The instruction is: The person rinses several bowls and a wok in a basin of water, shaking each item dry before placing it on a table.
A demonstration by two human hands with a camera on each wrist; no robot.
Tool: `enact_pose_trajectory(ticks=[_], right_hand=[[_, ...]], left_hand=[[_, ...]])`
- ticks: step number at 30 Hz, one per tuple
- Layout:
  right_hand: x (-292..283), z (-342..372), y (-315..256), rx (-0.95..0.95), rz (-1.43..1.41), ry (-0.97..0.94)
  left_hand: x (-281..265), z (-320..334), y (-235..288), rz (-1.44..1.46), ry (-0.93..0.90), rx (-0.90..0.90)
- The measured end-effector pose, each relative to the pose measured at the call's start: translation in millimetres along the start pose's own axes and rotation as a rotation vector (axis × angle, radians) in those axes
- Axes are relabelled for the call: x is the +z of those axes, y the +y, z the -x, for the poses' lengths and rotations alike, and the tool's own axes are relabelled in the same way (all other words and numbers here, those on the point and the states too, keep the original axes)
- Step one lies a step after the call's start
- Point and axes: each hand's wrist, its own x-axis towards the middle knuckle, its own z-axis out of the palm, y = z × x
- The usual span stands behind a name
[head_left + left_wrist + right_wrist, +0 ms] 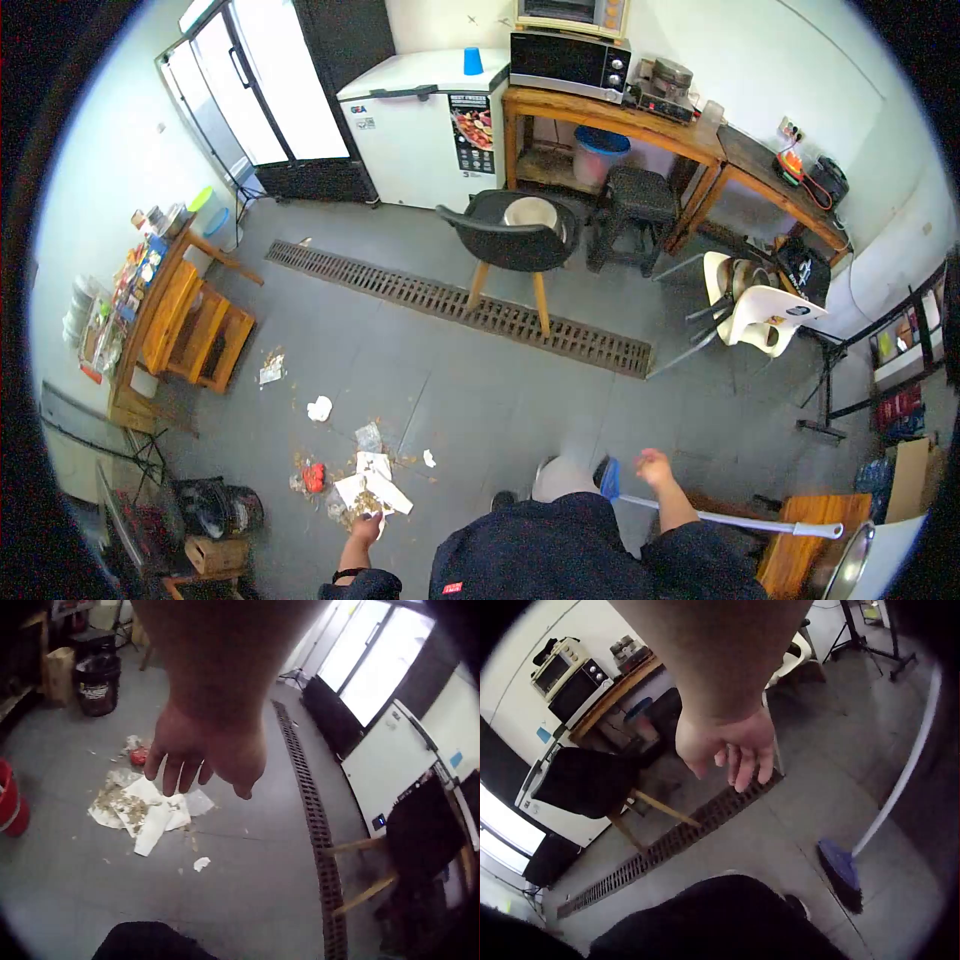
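My left hand (368,526) hangs over a heap of litter on the floor, its fingers loosely extended with nothing between them. White paper sheets (374,490), brown crumbs (133,812), clear plastic (368,437) and a red crumpled piece (314,478) make up the heap. On the other side, my right hand (731,752) is held in the air, fingers loosely curled and holding nothing. Near it is a broom with a blue head (840,871) on the floor by my foot. Its white handle (735,520) slants across a wooden top at the right.
A floor drain grate (450,302) crosses the room, with a black chair (515,235) over it. Smaller white scraps (319,408) lie beyond the heap. Wooden drawers (200,330) stand left, a black bucket (97,684) nearby. A white chair (765,315) is at the right.
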Motion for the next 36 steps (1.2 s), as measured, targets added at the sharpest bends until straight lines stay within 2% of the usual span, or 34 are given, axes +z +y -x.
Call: enact_pose_trajectory(ticks=[1, 2, 3, 6, 7, 8, 9, 10, 12, 14, 16, 18, 19, 21, 24, 27, 28, 32, 35, 36], right_hand=[[-1.1, -14.9, -24.3, -0.026, 0.057, 0.039], [-4.1, -31.4, -40.9, -0.048, 0.116, 0.076], [-8.8, -54.0, -58.3, -0.072, 0.174, 0.115], [-20.3, -151.7, -128.3, 0.005, 0.059, 0.061], [-17.9, -197.2, -140.9, -0.083, 0.09, 0.098], [-12.7, -247.8, -155.8, -0.17, 0.121, 0.137], [-3.6, -298.4, -171.9, -0.155, 0.134, 0.173], [5.9, -338.8, -190.4, -0.129, 0.152, 0.207], [24.9, -395.3, -251.1, -0.043, 0.139, 0.063], [50.7, -462.0, -278.8, -0.152, 0.289, 0.07], [68.1, -459.0, -369.3, -0.221, 0.479, -0.002], [100.4, -532.0, -362.8, -0.474, 0.676, 0.003], [111.9, -551.2, -370.9, -0.465, 0.658, -0.007], [138.5, -580.3, -389.3, -0.45, 0.622, -0.032], [179.3, -629.5, -386.0, -0.557, 0.601, 0.073], [205.5, -660.9, -387.6, -0.535, 0.809, 0.141], [206.3, -668.3, -403.4, -0.385, 0.886, -0.006], [208.2, -674.8, -440.0, -0.18, 0.953, -0.132], [208.4, -672.8, -444.4, -0.211, 0.946, -0.14], [214.1, -680.5, -422.2, -0.301, 0.897, -0.07]], left_hand=[[3.8, -21.6, 21.4, -0.01, 0.041, -0.068], [6.6, -43.0, 40.0, 0.002, 0.058, 0.072], [-9.1, -15.1, 121.8, -0.065, 0.084, -0.011], [-9.3, -62.8, 226.5, 0.062, 0.185, 0.262], [-12.2, -87.6, 263.6, 0.112, 0.199, 0.336], [-29.1, -70.6, 338.6, 0.17, 0.206, 0.331], [-27.2, -116.4, 345.8, 0.254, 0.279, 0.44], [-46.2, -90.5, 423.0, 0.273, 0.287, 0.441], [-67.7, -94.1, 510.8, 0.264, 0.39, 0.513], [-81.1, -113.8, 572.3, 0.28, 0.411, 0.555], [-88.9, -134.1, 619.2, 0.225, 0.412, 0.64], [-94.7, -141.9, 671.6, 0.068, 0.417, 0.683], [-97.3, -144.3, 693.5, -0.009, 0.421, 0.702], [-99.9, -155.7, 720.5, 0.034, 0.381, 0.676], [-101.0, -173.1, 733.5, 0.088, 0.365, 0.619], [-99.5, -180.3, 727.9, 0.151, 0.353, 0.502], [-97.8, -179.8, 732.2, 0.125, 0.359, 0.468], [-94.3, -175.3, 734.2, 0.238, 0.361, 0.392], [-90.9, -171.4, 730.4, 0.271, 0.397, 0.369], [-90.5, -170.7, 724.6, 0.277, 0.407, 0.352]])
